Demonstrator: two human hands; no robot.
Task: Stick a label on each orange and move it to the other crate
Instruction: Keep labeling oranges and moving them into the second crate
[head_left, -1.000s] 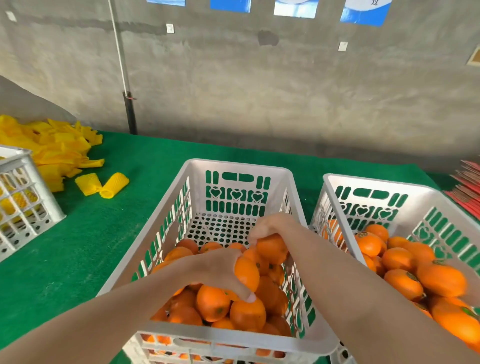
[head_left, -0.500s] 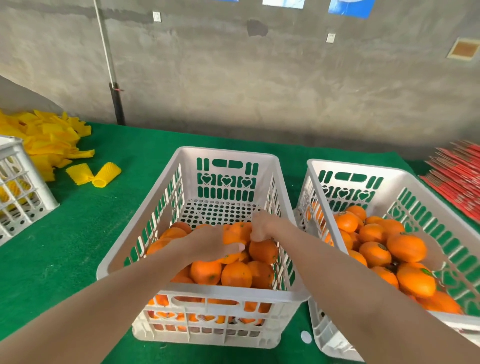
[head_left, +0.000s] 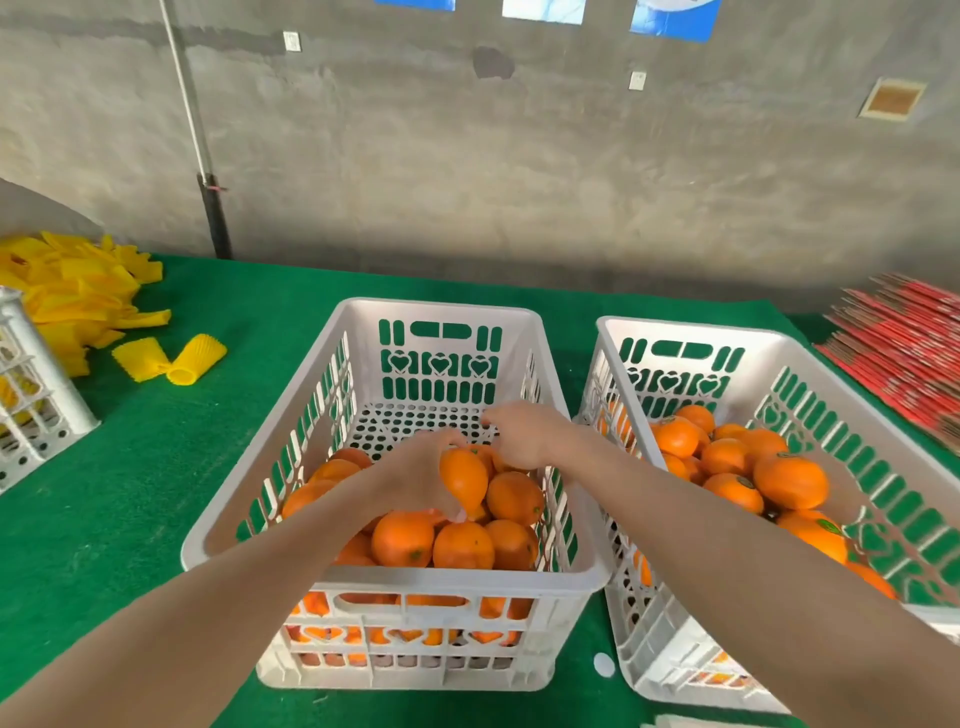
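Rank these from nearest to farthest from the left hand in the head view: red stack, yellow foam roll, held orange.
1. The held orange, gripped in the left hand.
2. The yellow foam roll, back left on the mat.
3. The red stack, far right.

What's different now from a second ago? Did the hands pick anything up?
The left hand, already gripping one orange, has lifted it off the pile. The right hand has left the pile and sits just behind that orange, fingers curled; whether it pinches a label I cannot tell. The middle crate, the right crate and the yellow nets stayed put.
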